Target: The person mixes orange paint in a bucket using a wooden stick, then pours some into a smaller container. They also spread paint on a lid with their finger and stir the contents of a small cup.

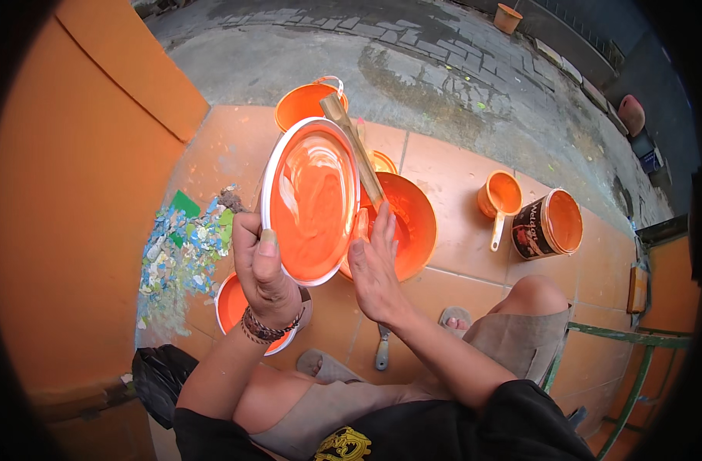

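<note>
My left hand (263, 269) grips the edge of a round lid (316, 207) with a white rim, thumb on its near side; wet orange paint coats its face. My right hand (380, 269) has its fingers stretched out by the lid's right edge, over an orange bowl (424, 238) with orange paint in it. A flat wooden stick (355, 142) slants down to the right fingertips; whether the fingers touch it I cannot tell. Behind the lid stands an orange bucket (289, 107) with a handle. Below my left hand is a white-rimmed container (230, 303) of orange paint.
An orange dipper (501, 194) and a dark paint can (534, 230) stand on the tiles at right. A scraper (382, 349) lies between my feet. Paint flakes (186, 246) are heaped by the orange wall (67, 215) at left. A green metal frame (635, 384) stands at lower right.
</note>
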`<act>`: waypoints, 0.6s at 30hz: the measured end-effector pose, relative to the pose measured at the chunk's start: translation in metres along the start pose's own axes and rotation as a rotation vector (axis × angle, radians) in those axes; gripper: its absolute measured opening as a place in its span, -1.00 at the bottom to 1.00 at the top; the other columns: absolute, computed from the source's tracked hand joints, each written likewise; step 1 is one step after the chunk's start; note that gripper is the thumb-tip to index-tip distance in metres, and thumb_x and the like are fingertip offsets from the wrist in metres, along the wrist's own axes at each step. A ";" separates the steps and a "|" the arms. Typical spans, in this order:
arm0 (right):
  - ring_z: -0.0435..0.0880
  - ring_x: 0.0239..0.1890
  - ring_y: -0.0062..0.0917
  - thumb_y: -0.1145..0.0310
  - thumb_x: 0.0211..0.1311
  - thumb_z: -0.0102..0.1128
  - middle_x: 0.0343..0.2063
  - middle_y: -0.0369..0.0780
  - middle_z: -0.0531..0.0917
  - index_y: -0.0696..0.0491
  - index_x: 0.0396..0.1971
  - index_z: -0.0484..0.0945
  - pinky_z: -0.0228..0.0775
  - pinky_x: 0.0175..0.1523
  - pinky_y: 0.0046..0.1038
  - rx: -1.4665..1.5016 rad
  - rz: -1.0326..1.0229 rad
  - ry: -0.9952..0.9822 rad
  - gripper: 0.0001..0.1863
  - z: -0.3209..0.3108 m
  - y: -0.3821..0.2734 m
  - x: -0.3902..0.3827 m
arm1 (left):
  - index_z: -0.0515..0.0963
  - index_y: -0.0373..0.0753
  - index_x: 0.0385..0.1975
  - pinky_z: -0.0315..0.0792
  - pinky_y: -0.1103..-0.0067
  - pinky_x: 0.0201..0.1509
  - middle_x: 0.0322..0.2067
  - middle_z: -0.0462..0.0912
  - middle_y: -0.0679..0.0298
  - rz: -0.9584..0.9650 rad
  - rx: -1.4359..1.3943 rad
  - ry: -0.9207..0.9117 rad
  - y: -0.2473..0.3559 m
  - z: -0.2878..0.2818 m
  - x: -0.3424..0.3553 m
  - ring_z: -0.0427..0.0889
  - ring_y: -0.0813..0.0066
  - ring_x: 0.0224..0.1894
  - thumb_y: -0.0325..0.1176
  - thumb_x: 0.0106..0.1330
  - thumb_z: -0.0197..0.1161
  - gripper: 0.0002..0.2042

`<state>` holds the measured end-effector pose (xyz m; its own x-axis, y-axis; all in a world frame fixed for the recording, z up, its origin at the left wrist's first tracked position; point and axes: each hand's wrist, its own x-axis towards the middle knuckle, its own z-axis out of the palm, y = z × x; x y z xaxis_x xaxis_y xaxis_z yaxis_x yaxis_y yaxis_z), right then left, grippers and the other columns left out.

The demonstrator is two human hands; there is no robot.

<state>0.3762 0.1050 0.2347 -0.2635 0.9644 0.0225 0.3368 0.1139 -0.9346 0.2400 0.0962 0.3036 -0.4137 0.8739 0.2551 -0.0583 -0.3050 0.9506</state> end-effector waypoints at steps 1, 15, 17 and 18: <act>-0.56 0.34 0.19 -0.12 0.39 -0.49 0.34 0.13 -0.41 0.17 -0.28 0.47 -0.58 0.27 0.27 0.024 -0.006 0.001 -0.33 0.001 -0.001 -0.001 | 0.27 -0.32 -0.36 0.19 0.65 -0.03 -0.35 0.28 0.31 0.039 0.006 -0.002 0.000 0.001 -0.002 0.26 0.61 -0.24 -0.20 0.24 -0.05 -0.74; -0.58 0.37 0.06 -0.18 0.37 -0.54 0.34 0.08 -0.48 0.04 0.30 0.14 -0.55 0.36 0.06 0.268 -0.069 -0.076 -0.28 -0.004 -0.030 -0.004 | 0.26 -0.36 -0.32 0.30 0.48 -0.01 -0.23 0.36 0.08 0.418 0.125 -0.071 0.003 -0.001 -0.014 0.37 0.45 -0.17 -0.18 0.22 -0.06 -0.69; -0.58 0.37 0.03 -0.18 0.37 -0.54 0.35 0.07 -0.48 0.07 0.31 0.09 -0.55 0.38 0.01 0.324 -0.048 -0.096 -0.27 -0.005 -0.033 -0.004 | 0.20 -0.36 -0.35 0.26 0.40 0.08 -0.08 0.33 -0.22 0.405 0.108 -0.123 0.003 -0.005 -0.016 0.41 0.25 -0.06 -0.18 0.25 -0.06 -0.70; -0.59 0.38 0.01 -0.18 0.38 -0.53 0.35 0.07 -0.48 0.10 0.33 0.04 -0.55 0.39 -0.03 0.365 -0.034 -0.111 -0.26 -0.005 -0.035 -0.004 | 0.19 -0.36 -0.36 0.24 0.37 0.12 -0.03 0.32 -0.31 0.410 0.109 -0.133 0.005 -0.005 -0.017 0.41 0.18 -0.02 -0.18 0.27 -0.06 -0.70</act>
<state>0.3695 0.0984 0.2690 -0.3723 0.9274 0.0359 -0.0124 0.0337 -0.9994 0.2423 0.0785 0.3028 -0.2620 0.7324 0.6284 0.1856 -0.6008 0.7776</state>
